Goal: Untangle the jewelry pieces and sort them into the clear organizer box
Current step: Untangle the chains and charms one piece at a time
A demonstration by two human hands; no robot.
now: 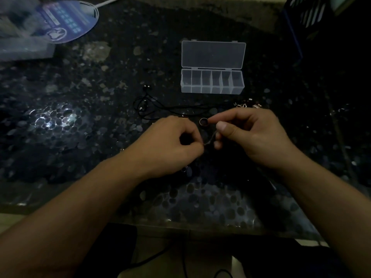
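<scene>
A thin chain [209,140] stretches between my two hands above the dark pebble-pattern table. My left hand [170,143] pinches its lower end. My right hand [251,135] pinches the other end between thumb and fingers. A small ring [203,122] lies on the table just beyond my fingertips. A black cord necklace [160,106] with beads sprawls to the left of it. The clear organizer box [212,88] stands open behind, lid [213,55] flipped back, its several compartments looking empty. A few small metal pieces [248,104] lie at the right, past my right hand.
A round blue printed fan [66,21] and a clear plastic bag [22,43] sit at the far left corner. A dark blue basket [313,17] stands at the far right. The table's near edge [180,225] runs below my forearms.
</scene>
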